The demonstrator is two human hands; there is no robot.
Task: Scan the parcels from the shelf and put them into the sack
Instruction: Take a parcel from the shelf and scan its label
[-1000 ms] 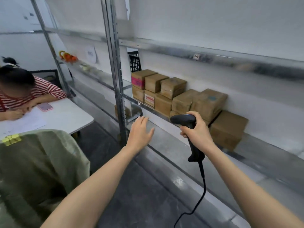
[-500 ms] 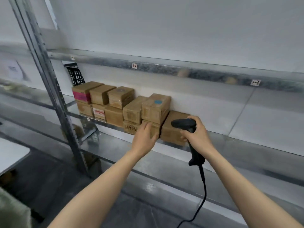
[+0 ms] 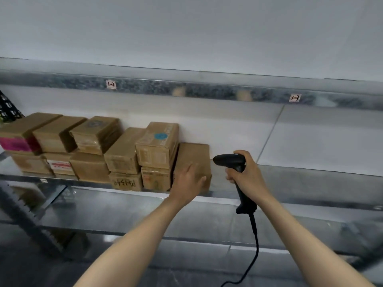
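Note:
Several brown cardboard parcels stand stacked in two layers on a metal shelf [image 3: 290, 183]. The rightmost parcel [image 3: 194, 154] lies alone at the end of the row. My left hand [image 3: 189, 181] rests on its front right corner with fingers spread over the top and thumb near the corner. My right hand [image 3: 247, 175] grips a black corded barcode scanner [image 3: 230, 160], its head pointing left toward that parcel. A parcel with a blue round sticker [image 3: 158, 143] sits on top just left of it. The sack is out of view.
The upper shelf rail [image 3: 186, 88] carries labels 1-2 and 1-3. A lower shelf [image 3: 124, 214] runs under the parcels. A black crate [image 3: 8, 108] shows at the far left. The scanner cable [image 3: 253, 245] hangs down to the floor.
The view has swung right and closer to the shelf. My left hand has reached forward onto the rightmost parcel. The scanner hand has stayed level beside it.

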